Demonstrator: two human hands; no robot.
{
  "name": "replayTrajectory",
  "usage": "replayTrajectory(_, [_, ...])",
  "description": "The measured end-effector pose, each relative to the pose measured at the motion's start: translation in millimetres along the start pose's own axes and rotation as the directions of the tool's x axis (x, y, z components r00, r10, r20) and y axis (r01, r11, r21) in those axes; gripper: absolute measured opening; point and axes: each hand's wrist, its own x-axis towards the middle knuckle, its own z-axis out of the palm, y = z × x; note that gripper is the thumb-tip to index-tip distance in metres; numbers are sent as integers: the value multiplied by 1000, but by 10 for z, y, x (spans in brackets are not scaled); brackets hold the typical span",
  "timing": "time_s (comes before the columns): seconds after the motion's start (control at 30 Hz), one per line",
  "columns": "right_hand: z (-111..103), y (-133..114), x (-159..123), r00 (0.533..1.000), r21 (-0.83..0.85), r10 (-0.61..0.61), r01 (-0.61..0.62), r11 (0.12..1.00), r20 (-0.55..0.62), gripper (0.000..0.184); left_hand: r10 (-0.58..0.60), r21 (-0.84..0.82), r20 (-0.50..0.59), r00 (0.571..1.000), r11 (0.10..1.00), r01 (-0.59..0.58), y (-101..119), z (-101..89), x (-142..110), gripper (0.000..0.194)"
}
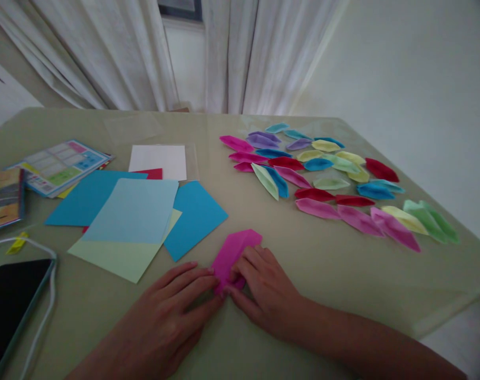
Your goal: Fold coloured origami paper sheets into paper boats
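Note:
A magenta sheet of origami paper (237,249), folded to a long shape with slanted corners, lies on the table in front of me. My left hand (176,311) steadies its lower left edge, fingertips and thumb pressed against the paper. With bent fingers and thumb, my right hand (267,290) grips the lower right part of the same paper. The two thumbs nearly meet at the near end, and the fingers hide part of the fold there.
Loose blue paper (200,214), a light blue sheet (135,211) and a pale green sheet (117,258) lie to the left. Several folded paper pieces (317,208) spread across the right. A phone (14,311), white cable (52,295) and booklets (66,163) occupy the left side.

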Motion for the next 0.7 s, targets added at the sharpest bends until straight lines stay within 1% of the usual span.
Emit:
replayTrajectory(0.17, [14,-7,41,1000,-21,-2,2,1000,-9,11,-3,3,10,1000,1000,3,-8,1,-13,44])
replayTrajectory(0.23, [0,-9,46,1000,-22,-10,10,1000,-9,10,-8,0,-5,1000,1000,8,-6,4,-19,45])
replayTrajectory(0.33, [-25,-8,54,1000,-17,-8,8,1000,9,10,-13,-6,-18,1000,1000,13,2,7,-17,45])
replayTrajectory(0.47, [-29,-5,60,999,-44,-5,7,999,44,11,-18,-28,7,1000,999,18,15,23,-17,45])
replayTrajectory(0.57, [13,-7,45,999,-115,-23,27,993,34,11,-41,-37,9,999,998,41,31,43,-37,45])
replayTrajectory(0.7, [78,18,-2,997,-279,-71,60,958,-29,9,-47,-23,2,999,999,47,48,26,-57,40])
